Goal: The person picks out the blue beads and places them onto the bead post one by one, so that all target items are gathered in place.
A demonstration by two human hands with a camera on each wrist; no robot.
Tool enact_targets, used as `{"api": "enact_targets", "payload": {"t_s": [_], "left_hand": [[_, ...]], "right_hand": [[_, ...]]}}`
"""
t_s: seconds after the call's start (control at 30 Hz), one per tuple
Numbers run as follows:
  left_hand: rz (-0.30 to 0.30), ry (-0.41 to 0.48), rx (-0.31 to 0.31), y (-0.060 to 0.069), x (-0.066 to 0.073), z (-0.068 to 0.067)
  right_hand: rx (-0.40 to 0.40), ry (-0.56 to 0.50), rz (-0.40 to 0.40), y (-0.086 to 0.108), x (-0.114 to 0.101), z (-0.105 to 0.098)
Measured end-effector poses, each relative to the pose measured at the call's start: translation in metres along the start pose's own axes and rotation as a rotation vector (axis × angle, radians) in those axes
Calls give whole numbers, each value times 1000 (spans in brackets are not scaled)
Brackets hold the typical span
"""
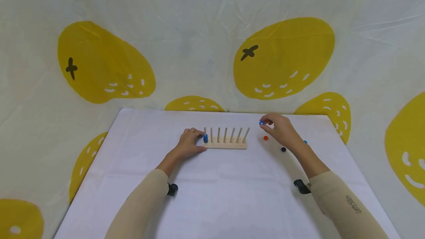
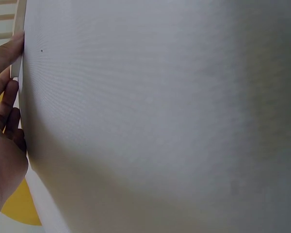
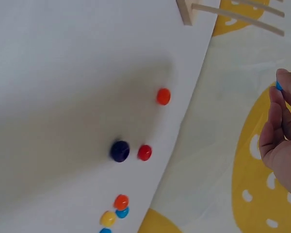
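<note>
A wooden peg rack (image 1: pixel 225 145) with a row of upright pegs stands near the far part of the table. Blue beads (image 1: pixel 205 138) are stacked on its leftmost peg; the other pegs are bare. My left hand (image 1: pixel 190 144) grips the rack's left end, thumb at the front and fingers behind; in the left wrist view its fingertips touch the base (image 2: pixel 18 29). To the right of the rack, my right hand (image 1: pixel 279 126) pinches a blue bead (image 1: pixel 261 123) between thumb and forefinger, raised above the table. The right wrist view shows only a sliver of that bead (image 3: pixel 279 86).
Loose beads lie on the white table (image 1: pixel 219 202) under and beside the right arm: orange (image 3: pixel 163 96), red (image 3: pixel 144 152), dark blue or black (image 3: pixel 120 151), and a cluster with a yellow bead (image 3: pixel 107 218). A curtain with yellow fruit prints (image 1: pixel 282 58) hangs behind.
</note>
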State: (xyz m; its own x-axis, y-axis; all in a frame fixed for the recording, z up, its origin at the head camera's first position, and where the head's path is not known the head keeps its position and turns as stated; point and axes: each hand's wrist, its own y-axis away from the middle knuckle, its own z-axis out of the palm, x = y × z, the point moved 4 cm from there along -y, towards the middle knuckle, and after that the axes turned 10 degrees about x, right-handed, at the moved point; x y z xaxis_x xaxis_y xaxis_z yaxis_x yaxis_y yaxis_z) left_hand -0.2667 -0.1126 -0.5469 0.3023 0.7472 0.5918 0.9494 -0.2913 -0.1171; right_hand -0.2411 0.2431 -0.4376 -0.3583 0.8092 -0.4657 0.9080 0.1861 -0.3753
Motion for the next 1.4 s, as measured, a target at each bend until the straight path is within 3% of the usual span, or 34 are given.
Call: {"api": "enact_targets", "payload": {"t_s": [0.43,0.6,0.8,1.4], "left_hand": [[2,12,6,2,1,-1],[5,24,10,2,2,-1],[2,0,5,2,4,-2],[-5,-37,-7,-1,4,-2]], "right_hand": [[8,-78,-116,-29,-56,1],[3,-97,-171,-37,-78,12],[-51,-114,-167,-41,-98,29],[-86,-223,-248,-52,-130,74]]}}
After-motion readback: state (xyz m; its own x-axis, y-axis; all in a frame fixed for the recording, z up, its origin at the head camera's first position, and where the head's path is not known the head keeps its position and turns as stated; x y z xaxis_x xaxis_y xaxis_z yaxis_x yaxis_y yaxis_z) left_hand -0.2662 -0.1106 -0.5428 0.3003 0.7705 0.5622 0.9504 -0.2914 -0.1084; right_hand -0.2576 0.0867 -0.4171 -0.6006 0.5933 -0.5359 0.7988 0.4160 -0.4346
